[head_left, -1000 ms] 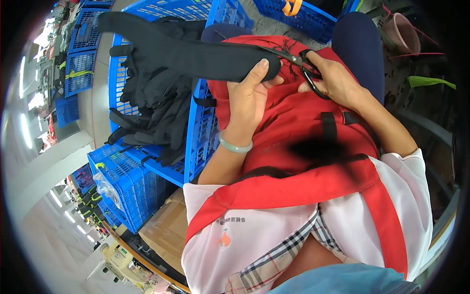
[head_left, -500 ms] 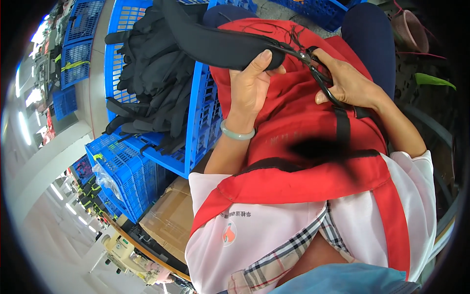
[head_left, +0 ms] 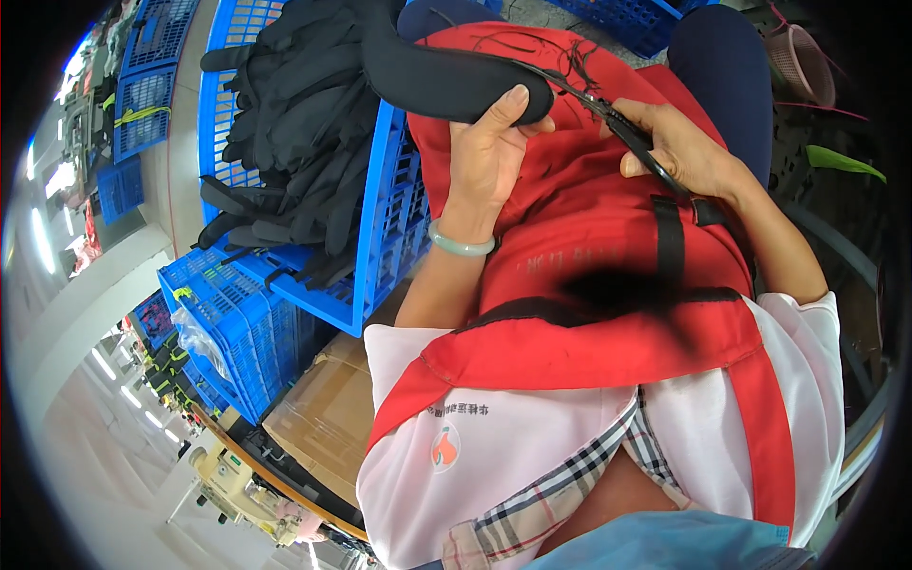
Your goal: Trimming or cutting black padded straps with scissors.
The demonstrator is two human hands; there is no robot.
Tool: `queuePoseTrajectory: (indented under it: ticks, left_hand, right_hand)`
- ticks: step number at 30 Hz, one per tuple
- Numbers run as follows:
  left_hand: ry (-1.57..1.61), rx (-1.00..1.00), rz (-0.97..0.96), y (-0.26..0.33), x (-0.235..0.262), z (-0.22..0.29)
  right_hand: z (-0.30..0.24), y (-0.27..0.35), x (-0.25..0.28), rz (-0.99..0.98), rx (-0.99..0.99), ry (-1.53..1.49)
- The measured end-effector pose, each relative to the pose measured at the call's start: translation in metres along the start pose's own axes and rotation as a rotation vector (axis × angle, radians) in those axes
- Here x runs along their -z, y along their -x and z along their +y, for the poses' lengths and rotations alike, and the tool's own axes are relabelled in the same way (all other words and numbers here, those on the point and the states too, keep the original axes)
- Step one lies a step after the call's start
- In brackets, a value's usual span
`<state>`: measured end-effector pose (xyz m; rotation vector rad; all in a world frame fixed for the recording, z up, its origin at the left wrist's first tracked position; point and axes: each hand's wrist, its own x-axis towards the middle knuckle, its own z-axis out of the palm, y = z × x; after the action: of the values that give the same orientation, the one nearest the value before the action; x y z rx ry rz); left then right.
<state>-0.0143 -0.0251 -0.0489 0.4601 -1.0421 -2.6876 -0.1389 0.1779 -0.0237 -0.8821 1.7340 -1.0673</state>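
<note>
Left hand (head_left: 489, 152) fingers closed around a curved black fabric piece (head_left: 446, 81) above the red apron (head_left: 589, 237), right hand (head_left: 679, 152) fingers gripping black-handled scissors (head_left: 617, 119) just right of the piece, blue plastic crate (head_left: 375, 256) of black pieces left of the apron.

The room was bright, with daylight glaring white at nine o'clock. Colours looked strong and clear in the middle. A dark blurry smudge sat on the red apron (head_left: 608, 285). Lines bent near the round black rim, and things there looked soft.
</note>
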Motion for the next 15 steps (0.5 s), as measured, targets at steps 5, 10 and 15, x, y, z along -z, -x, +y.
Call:
queuePoseTrajectory:
  ticks: [5,10,15]
  left_hand:
    - [-0.002,-0.011,0.013,0.001,0.005,-0.005]
    - [-0.055,-0.059,-0.038,0.004,0.008,-0.009]
    - [0.259,0.054,0.070,0.008,0.008,-0.009]
  right_hand:
    - [-0.006,0.001,0.005,-0.102,-0.130,-0.065]
    - [-0.012,0.000,0.008,-0.035,-0.032,0.114]
    - [-0.007,0.001,0.009,-0.023,-0.069,0.174]
